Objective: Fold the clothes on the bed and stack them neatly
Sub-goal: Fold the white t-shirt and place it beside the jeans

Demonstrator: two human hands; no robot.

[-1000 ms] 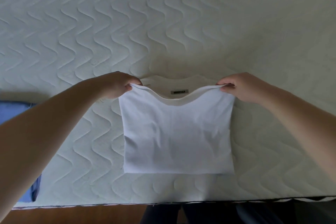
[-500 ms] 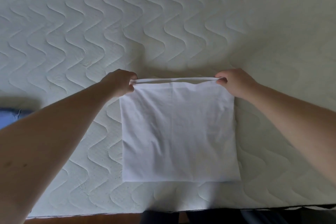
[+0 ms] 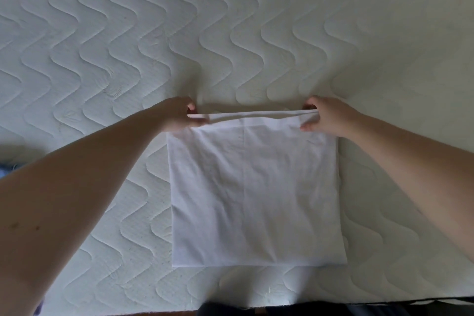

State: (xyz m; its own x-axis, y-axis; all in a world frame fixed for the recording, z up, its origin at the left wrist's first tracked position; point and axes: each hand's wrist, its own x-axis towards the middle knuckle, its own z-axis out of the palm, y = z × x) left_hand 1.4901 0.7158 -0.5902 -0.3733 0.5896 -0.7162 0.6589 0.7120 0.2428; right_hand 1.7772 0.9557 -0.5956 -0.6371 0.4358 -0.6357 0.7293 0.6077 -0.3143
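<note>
Folding of the white shirt (image 3: pixel 254 187) is nearly done: a second ago the collar and its label were open to view beyond a sagging lifted edge, and now that edge is drawn straight over them, so nothing of the neckline is seen. The shirt is laid as a near-square panel on the bed (image 3: pixel 230 33), close to the bed's near edge and roughly centred along it. The far edge of the shirt is held taut between the two hands. The left hand (image 3: pixel 180 117) is closed on the far left corner, the cloth pinched between thumb and curled fingers; the right hand (image 3: pixel 323 117) is closed on the far right corner in the same way. The rest of the panel is pressed flat to the bed, with faint creases across it.

From this it is judged that the halving fold is complete and only release, and perhaps smoothing, is left before the shirt can be stacked. If the corners are let go unevenly, the top layer may be dragged askew.

No container is seen anywhere on the bed. A strip of blue cloth (image 3: pixel 6 169) is glimpsed to the left of the shirt, mostly hidden by the left forearm; whether it is folded cannot be told.
</note>
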